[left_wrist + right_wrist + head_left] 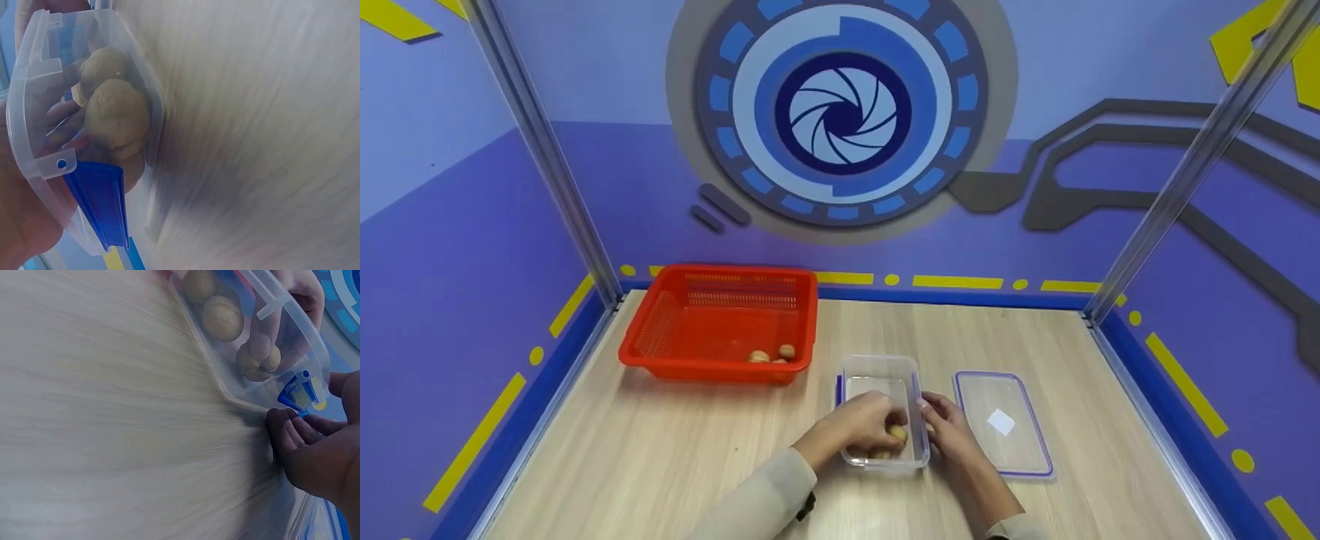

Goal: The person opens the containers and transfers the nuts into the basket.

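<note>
From the head camera I see my left hand [859, 424] reaching into the clear box [883, 375] near the table's [660, 465] front edge, fingers curled round a walnut [897, 433] held low inside it, more nuts beneath. My right hand [949, 427] rests against the box's right wall, fingers bent onto the rim. The lid [1002, 422] lies flat just right of the box; a red basket [720, 322] with a few walnuts sits behind, to the left. On the left wrist view, walnuts [115, 115] press against the box wall [34, 84] above a blue clip [98, 202], fingers dim behind the plastic. On the right wrist view, my fingertips [287, 433] are bunched together, touching the box's lower edge [247, 402]; walnuts [222, 318] show inside.
</note>
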`<action>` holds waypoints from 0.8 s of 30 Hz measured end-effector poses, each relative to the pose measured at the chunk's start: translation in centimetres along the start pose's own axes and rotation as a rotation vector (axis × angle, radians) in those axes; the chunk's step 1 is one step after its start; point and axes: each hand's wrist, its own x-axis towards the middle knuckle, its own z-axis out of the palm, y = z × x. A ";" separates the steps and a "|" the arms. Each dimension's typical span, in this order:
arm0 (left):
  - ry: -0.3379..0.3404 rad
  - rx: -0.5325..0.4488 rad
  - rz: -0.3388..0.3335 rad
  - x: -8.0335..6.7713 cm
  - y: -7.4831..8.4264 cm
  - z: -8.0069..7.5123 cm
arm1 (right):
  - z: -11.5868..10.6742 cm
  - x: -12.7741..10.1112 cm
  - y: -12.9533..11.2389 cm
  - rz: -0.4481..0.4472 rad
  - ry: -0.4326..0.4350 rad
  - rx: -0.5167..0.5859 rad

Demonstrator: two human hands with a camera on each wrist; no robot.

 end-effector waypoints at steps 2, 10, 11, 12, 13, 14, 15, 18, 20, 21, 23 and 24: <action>-0.003 -0.006 -0.012 0.0 0.0 -0.1 | 0.0 0.0 0.0 0.009 -0.001 -0.001; -0.018 -0.022 -0.027 -0.1 -0.1 -0.4 | 0.3 -0.1 -0.2 0.009 0.006 0.000; -0.017 -0.024 -0.021 0.0 -0.1 -0.4 | 0.3 -0.1 -0.2 0.005 0.009 0.001; -0.017 -0.028 -0.017 0.0 -0.2 -0.4 | 0.4 -0.1 -0.1 0.004 0.014 0.003; -0.018 -0.035 -0.015 0.1 -0.2 -0.5 | 0.4 -0.1 -0.1 0.002 0.017 0.007; -0.019 -0.043 -0.014 0.1 -0.3 -0.5 | 0.5 0.0 -0.1 0.001 0.020 0.014; -0.020 -0.054 -0.017 0.1 -0.3 -0.5 | 0.5 0.0 -0.1 0.005 0.024 0.018; -0.026 -0.094 -0.035 0.3 -0.3 -0.7 | 0.4 0.0 -0.1 0.010 0.032 0.023; -0.028 -0.112 -0.048 0.4 -0.2 -0.8 | 0.4 0.0 0.0 0.016 0.035 0.025; -0.027 -0.119 -0.053 0.4 -0.2 -0.9 | 0.3 0.0 0.0 0.019 0.038 0.026; -0.020 -0.129 -0.061 0.5 -0.1 -1.0 | 0.2 -0.1 0.1 0.025 0.041 0.025; -0.017 -0.134 -0.064 0.4 -0.1 -1.2 | 0.2 -0.1 0.1 0.026 0.042 0.025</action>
